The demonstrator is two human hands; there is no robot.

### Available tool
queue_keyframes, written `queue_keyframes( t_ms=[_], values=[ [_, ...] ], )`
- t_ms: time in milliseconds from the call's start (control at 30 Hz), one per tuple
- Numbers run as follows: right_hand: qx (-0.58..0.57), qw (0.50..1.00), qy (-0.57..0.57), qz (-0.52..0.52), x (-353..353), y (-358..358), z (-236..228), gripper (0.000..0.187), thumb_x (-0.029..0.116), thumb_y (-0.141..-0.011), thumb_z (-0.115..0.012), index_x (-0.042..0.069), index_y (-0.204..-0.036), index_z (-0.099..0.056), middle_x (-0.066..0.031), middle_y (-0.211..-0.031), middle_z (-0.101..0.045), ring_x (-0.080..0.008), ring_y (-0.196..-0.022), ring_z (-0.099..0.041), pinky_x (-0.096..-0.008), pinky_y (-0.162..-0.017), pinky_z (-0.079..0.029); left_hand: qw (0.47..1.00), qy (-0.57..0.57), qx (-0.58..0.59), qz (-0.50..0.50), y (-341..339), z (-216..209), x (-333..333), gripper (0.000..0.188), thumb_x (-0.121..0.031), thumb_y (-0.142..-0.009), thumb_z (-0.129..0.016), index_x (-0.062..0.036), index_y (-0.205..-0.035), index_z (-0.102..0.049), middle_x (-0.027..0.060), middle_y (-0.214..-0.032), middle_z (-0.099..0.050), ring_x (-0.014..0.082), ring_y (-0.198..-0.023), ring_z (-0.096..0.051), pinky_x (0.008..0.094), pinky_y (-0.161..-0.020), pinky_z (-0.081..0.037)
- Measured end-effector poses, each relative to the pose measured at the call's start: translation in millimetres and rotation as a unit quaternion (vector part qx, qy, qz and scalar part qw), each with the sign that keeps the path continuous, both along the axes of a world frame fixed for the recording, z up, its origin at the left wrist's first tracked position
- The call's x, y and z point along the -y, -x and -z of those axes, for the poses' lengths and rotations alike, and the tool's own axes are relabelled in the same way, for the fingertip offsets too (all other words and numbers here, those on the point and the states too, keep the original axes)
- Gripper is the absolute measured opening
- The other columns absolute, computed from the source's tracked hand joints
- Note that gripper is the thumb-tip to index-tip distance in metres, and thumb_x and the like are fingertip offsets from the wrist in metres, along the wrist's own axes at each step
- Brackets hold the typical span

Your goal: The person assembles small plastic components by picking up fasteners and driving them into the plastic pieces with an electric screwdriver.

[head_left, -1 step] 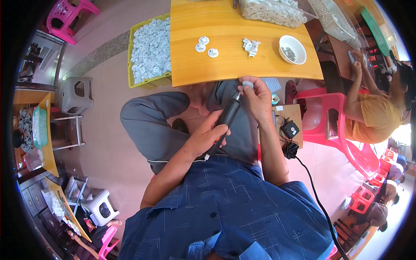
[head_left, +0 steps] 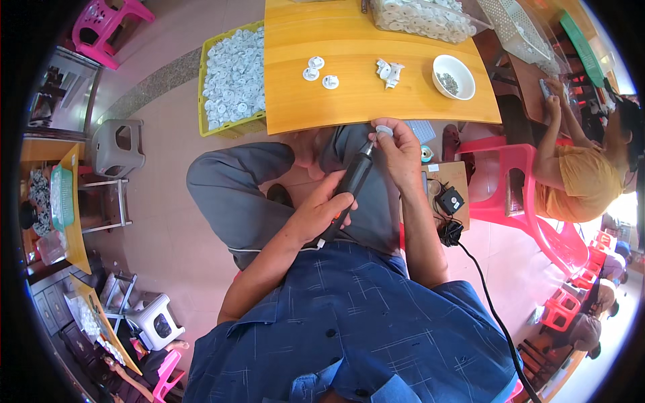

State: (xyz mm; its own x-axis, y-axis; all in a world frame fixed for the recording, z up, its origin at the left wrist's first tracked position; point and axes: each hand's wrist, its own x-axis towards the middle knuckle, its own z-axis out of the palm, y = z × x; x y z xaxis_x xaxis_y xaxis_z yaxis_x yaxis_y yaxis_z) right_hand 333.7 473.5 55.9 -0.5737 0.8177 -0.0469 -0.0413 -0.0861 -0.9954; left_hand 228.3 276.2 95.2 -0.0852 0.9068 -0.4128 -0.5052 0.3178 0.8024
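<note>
Nothing moved, nothing advanced: by the table (head_left: 363, 107), my left hand (head_left: 321, 209) gripped a driver (head_left: 356, 174), my right hand (head_left: 403, 156) a disc (head_left: 384, 129).

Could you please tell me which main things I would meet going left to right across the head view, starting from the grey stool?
Grey stool, yellow crate, left hand holding a black screwdriver, right hand pinching a white disc, white bowl, co-worker in a yellow shirt.
</note>
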Motion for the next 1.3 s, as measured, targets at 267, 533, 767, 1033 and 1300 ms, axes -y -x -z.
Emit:
queue_keyframes(
  t_ms=[267, 533, 767, 1033, 1300],
  values=[
    [0.002, 1.0, 0.004, 0.0, 1.5, 0.4, -0.8, 0.021, -0.003, -0.099, -0.057, 0.0, -0.118, -0.066, -0.0062, -0.108, -0.071, -0.0112, -0.09, -0.07, -0.023, -0.077, -0.055, 1.0, -0.003, -0.009, -0.001, -0.3, -1.4, 0.9, 0.053, -0.021, -0.103, -0.057, -0.0044, -0.15, -0.04, 0.0084, -0.097, -0.064, 0.0131, -0.073, -0.062, 0.0273, -0.066, -0.052],
    [-0.006, 1.0, 0.001, -0.003, 2.6, 0.2, -3.3, 0.02, -0.003, -0.1, -0.057, 0.0, -0.117, -0.066, -0.006, -0.108, -0.071, -0.0109, -0.09, -0.069, -0.0228, -0.077, -0.054, 1.0, -0.004, -0.014, 0.001, 0.1, 0.1, 0.8, 0.052, -0.02, -0.103, -0.056, -0.0045, -0.15, -0.041, 0.0084, -0.098, -0.064, 0.0128, -0.073, -0.062, 0.027, -0.065, -0.052],
    [0.015, 0.999, -0.03, 0.001, 2.4, -0.1, -0.7, 0.02, -0.004, -0.099, -0.058, 0.002, -0.115, -0.068, -0.0047, -0.1, -0.072, -0.0099, -0.088, -0.069, -0.0228, -0.076, -0.054, 1.0, 0.007, 0.001, 0.0, 0.5, -0.1, 1.2, 0.053, -0.021, -0.102, -0.057, -0.0052, -0.15, -0.041, 0.0087, -0.098, -0.064, 0.0134, -0.073, -0.062, 0.0272, -0.065, -0.052],
    [0.051, 0.995, -0.079, 0.019, 4.8, 2.1, 4.3, 0.018, -0.005, -0.098, -0.058, 0.002, -0.11, -0.069, -0.0031, -0.093, -0.072, -0.0095, -0.083, -0.069, -0.024, -0.074, -0.054, 0.999, 0.019, 0.044, 0.0, 5.8, 3.5, 2.6, 0.056, -0.017, -0.098, -0.054, -0.0057, -0.151, -0.04, 0.0104, -0.099, -0.065, 0.0147, -0.071, -0.063, 0.0279, -0.062, -0.053],
    [0.05, 0.997, -0.059, -0.003, 5.8, 0.3, 0.9, 0.017, -0.007, -0.097, -0.058, 0.0, -0.107, -0.069, -0.003, -0.09, -0.071, -0.0095, -0.083, -0.068, -0.0243, -0.074, -0.054, 0.998, 0.024, 0.066, 0.002, 7.2, 1.8, 6.5, 0.056, -0.015, -0.098, -0.053, -0.0056, -0.151, -0.04, 0.0108, -0.098, -0.066, 0.0146, -0.07, -0.064, 0.0279, -0.061, -0.054]
  ],
)
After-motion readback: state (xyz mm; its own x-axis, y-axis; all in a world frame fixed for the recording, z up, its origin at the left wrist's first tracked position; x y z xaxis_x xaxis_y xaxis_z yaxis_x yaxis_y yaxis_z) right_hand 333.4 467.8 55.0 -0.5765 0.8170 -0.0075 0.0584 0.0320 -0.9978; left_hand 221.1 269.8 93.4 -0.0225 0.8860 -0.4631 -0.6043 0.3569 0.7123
